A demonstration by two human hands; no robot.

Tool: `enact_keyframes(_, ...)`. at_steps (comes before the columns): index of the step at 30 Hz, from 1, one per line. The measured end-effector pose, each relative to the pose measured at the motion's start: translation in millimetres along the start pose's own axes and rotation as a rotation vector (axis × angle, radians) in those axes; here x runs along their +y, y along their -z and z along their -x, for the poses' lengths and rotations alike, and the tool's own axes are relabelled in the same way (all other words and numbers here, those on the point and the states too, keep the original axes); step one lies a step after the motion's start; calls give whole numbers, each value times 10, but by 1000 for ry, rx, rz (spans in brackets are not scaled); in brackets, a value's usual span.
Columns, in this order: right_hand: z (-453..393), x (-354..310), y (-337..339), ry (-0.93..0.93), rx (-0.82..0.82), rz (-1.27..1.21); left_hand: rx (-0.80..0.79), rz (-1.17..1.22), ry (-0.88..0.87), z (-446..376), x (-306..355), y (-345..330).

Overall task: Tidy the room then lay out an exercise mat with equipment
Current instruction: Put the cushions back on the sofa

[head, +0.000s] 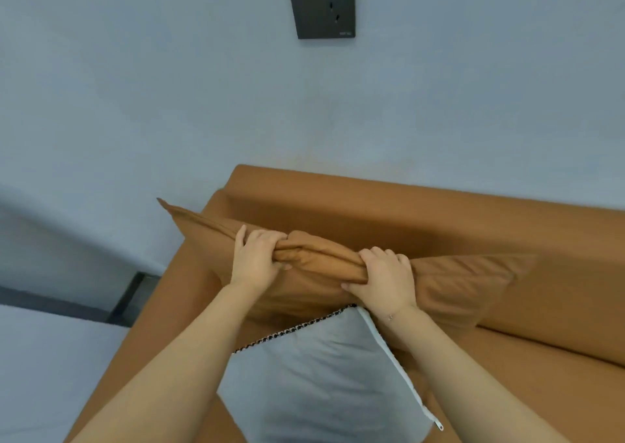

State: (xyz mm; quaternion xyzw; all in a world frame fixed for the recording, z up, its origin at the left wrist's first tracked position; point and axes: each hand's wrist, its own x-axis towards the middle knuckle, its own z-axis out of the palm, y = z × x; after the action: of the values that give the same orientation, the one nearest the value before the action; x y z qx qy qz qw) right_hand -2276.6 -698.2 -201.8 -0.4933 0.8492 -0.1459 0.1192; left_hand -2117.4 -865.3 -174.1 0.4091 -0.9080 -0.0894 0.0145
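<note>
An orange-brown cushion [456, 283] stands on its edge against the backrest of the matching sofa [439, 212]. My left hand [257, 260] grips the cushion's top edge, bunching the fabric. My right hand [385, 277] grips the same edge a little further right. A grey cushion [314, 368] with a black-and-white trimmed edge and a white zip lies on the seat in front of it, between my forearms. No exercise mat or equipment is in view.
The sofa stands against a pale blue-grey wall carrying a dark socket plate [321, 3]. To the left of the sofa arm are a dark strip of floor [132, 297] and a pale grey surface [44, 368].
</note>
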Motion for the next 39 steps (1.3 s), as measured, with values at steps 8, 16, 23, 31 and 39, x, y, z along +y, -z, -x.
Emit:
enact_keyframes(8,-228,125,-194,2,27,27,53,20,27,-159,15,-334)
enact_keyframes(16,-785,153,98,-136,-4,-15,185,413,287,477,81,-518)
enact_keyframes(23,-567,-280,97,70,324,-242,2,786,403,1252,-78,-954)
enact_keyframes(31,-90,-598,-1161,325,-604,57,-110,1041,769,1919,-335,-1131)
enact_keyframes(39,-29,-620,-1920,295,-755,530,19,1223,1014,2383,-614,-1173)
